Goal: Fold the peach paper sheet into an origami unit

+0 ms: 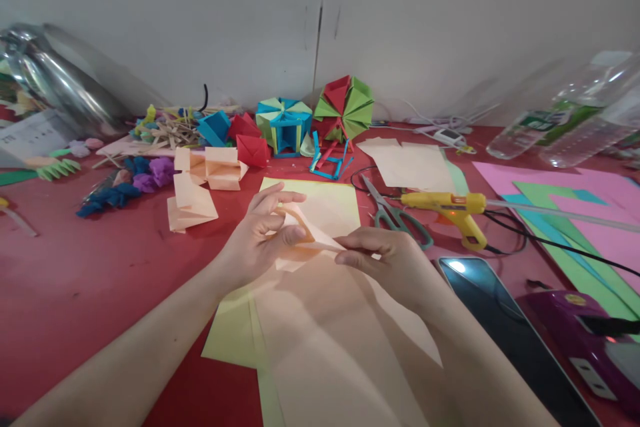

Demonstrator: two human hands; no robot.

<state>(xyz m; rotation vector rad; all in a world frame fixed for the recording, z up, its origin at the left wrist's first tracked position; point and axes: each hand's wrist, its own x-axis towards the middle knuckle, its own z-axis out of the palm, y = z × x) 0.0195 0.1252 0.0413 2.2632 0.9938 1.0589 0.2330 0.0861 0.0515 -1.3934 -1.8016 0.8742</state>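
Observation:
A small folded peach paper piece (313,239) is held between both hands above the paper sheets. My left hand (265,233) pinches its left side, the thumb in front and other fingers spread behind. With thumb and forefinger my right hand (380,257) grips its pointed right end. Beneath them lie large peach sheets (325,347) over yellow paper (230,333). Several folded peach pieces (193,203) sit at the left, behind my left forearm. Farther back stand a blue and yellow paper model (283,127) and a green and red one (345,110).
Green-handled scissors (397,217) and a yellow glue gun (453,207) with a cable lie right of my hands. A phone (505,327) and purple device (585,340) are nearer. Bottles (575,120) lean at back right; a metal jug (75,87) is at back left.

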